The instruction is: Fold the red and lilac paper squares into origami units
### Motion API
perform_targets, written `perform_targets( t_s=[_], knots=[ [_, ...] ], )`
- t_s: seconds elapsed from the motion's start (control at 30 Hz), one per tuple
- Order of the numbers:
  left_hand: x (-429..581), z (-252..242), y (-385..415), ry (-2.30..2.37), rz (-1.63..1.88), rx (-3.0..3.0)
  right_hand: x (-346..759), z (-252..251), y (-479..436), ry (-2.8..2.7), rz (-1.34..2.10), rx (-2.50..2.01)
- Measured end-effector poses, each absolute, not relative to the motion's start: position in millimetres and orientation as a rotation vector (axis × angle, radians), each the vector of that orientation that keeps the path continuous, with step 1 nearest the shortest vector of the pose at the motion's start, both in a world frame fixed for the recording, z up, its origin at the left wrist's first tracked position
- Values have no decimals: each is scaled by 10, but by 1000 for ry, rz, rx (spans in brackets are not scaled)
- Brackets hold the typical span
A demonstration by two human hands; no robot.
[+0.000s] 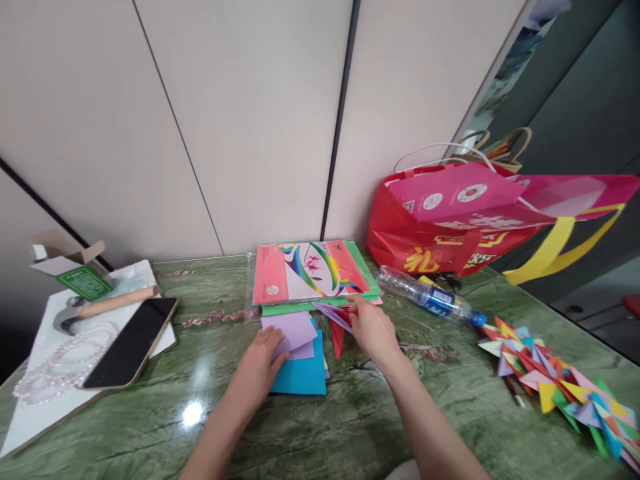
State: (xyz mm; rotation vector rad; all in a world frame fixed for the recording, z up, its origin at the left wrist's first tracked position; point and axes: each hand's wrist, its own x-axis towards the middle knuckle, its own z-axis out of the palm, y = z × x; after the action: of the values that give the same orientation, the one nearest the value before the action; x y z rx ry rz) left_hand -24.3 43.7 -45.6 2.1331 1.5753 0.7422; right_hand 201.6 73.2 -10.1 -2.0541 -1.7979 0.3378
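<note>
My left hand [260, 353] grips the left edge of a light purple sheet of paper [287, 329], thumb towards its lower edge. The sheet is folded or doubled and lies over a blue paper stack [300, 377]. Between the fingertips of my right hand [373, 327] is a pointed, folded purple paper piece [333, 312]. Just beneath that piece, a red folded paper piece [338, 339] rests on the table; my fingers hide part of it. Behind both hands lies a pack of coloured paper [270, 273] with a bright cover, on green sheets.
At right are a plastic bottle [425, 293], a red gift bag [450, 233] and a row of interlocked colourful folded paper pieces [560, 380]. At left are a phone [131, 343], a hammer [110, 303], a bead string [75, 360] and a small green box [83, 280].
</note>
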Motion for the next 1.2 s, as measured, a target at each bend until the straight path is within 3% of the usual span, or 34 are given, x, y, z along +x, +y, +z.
perform_targets(
  t_s=[0.17,0.4,0.5,0.8,0.97,1.2],
  knots=[
    [-220,-373,435,1634,812,2193,1899,-58,700,-1732,289,-1842],
    [-201,-88,351,1825,1451,2058,1578,-171,583,-1545,1216,-1204],
    [-164,-43,329,1632,1513,2181,1523,-141,552,-1469,1363,-1149],
    [-199,-151,394,1324,1484,2458,1560,-135,602,-1339,1367,-1007],
    [-169,-86,369,1201,1521,2412,1531,-158,629,-1346,1182,-970],
    [-133,-61,367,1362,1566,1448,1550,-128,637,-1247,1125,-1015]
  ],
)
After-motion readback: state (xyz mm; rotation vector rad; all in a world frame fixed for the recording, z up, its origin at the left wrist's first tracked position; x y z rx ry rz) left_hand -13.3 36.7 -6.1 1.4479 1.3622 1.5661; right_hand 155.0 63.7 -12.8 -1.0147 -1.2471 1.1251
